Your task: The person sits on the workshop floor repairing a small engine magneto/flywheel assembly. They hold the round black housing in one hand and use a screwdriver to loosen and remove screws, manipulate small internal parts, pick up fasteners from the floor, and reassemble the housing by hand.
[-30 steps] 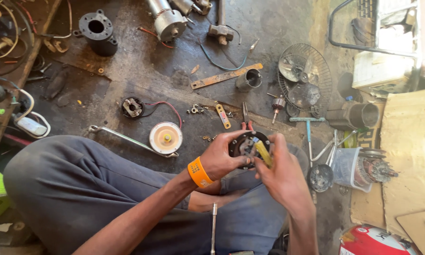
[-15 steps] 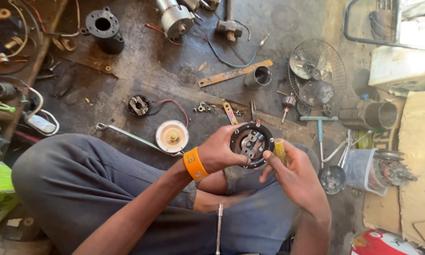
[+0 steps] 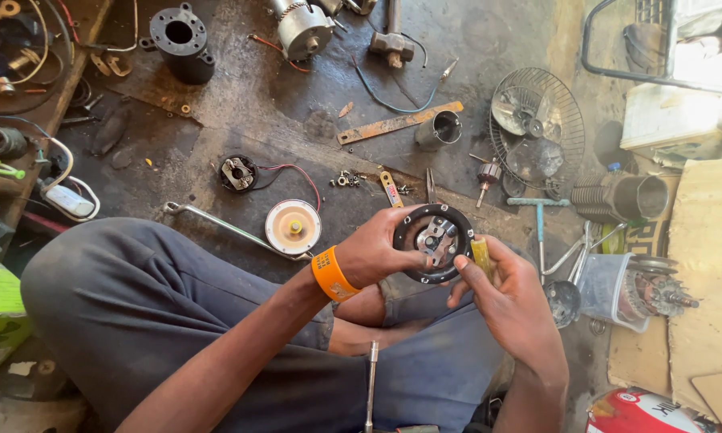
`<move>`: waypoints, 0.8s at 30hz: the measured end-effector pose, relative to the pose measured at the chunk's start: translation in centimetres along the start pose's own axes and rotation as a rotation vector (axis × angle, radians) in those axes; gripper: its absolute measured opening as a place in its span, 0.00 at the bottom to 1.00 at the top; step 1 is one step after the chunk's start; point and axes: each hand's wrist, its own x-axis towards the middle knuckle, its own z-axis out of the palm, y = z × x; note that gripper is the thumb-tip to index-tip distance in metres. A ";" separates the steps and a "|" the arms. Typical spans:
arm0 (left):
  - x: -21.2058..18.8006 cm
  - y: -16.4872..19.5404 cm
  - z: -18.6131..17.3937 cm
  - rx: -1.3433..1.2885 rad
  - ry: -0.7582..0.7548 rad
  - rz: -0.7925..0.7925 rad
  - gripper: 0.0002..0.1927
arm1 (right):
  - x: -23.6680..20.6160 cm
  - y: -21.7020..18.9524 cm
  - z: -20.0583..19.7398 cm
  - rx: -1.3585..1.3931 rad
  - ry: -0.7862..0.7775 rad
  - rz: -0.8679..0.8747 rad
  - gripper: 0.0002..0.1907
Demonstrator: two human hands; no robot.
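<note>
My left hand (image 3: pixel 377 252), with an orange band at the wrist, grips a round black motor end plate (image 3: pixel 435 240) by its left rim, face up over my lap. My right hand (image 3: pixel 501 301) is beside the plate on the right, fingers curled around a yellow-handled tool (image 3: pixel 481 255) whose tip reaches the plate's middle. A cream round disc (image 3: pixel 292 227) lies on the floor just left of my left hand.
On the dark floor lie a small black coil part with red wire (image 3: pixel 238 173), a metal motor (image 3: pixel 303 30), a black cylinder housing (image 3: pixel 179 32), a flat rusty strip (image 3: pixel 399 123), a wire fan guard (image 3: pixel 537 128) and loose screws (image 3: pixel 346 180). A clear plastic tub (image 3: pixel 610 290) stands at right.
The yellow tool has come in against the plate, which was briefly clear of it half a second ago. Both hands otherwise stay in place over my lap.
</note>
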 end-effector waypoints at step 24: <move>-1.0 0.0 0.2 0.001 0.021 0.021 0.28 | -1.5 -0.6 1.1 0.074 0.039 0.052 0.10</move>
